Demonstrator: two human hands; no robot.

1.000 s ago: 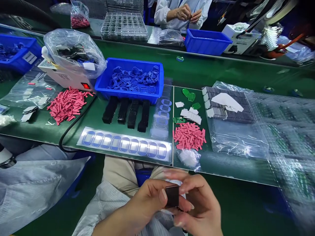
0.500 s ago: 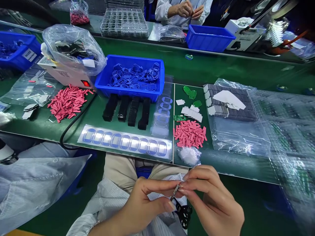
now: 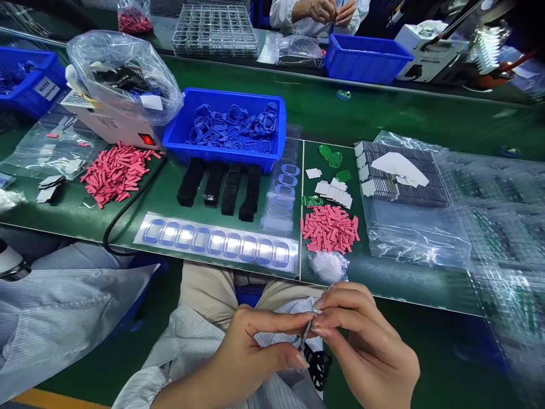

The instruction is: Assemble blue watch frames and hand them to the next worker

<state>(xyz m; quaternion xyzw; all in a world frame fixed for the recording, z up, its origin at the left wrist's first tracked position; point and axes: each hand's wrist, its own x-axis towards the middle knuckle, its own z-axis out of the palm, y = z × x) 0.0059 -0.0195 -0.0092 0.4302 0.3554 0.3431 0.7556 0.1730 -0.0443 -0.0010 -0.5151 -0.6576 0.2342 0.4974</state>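
Observation:
Above my lap, just off the table's front edge, my left hand [image 3: 266, 352] pinches a thin grey part [image 3: 305, 334] between thumb and forefinger. My right hand [image 3: 366, 341] has its fingertips closed at the upper end of that part, touching the left forefinger's tip. Most of the part is covered by fingers, and its kind cannot be made out. Below the fingertips shows a black piece with cut-out holes [image 3: 318, 366]; whether it joins the grey part is hidden. Nearest on the table are a small clear bag [image 3: 330, 266] and a heap of pink strips [image 3: 330, 228].
A blue bin of blue plastic frames [image 3: 225, 156] stands behind rows of black parts [image 3: 230, 190]. A sheet of oval stickers [image 3: 217, 243] lies along the front edge. Bagged grey parts [image 3: 409, 196] are at right. A co-worker's hands [image 3: 332, 11] show across the bench.
The view has shifted slightly. Both hands keep their hold, and the grey part is turned a little more upright between the fingers.

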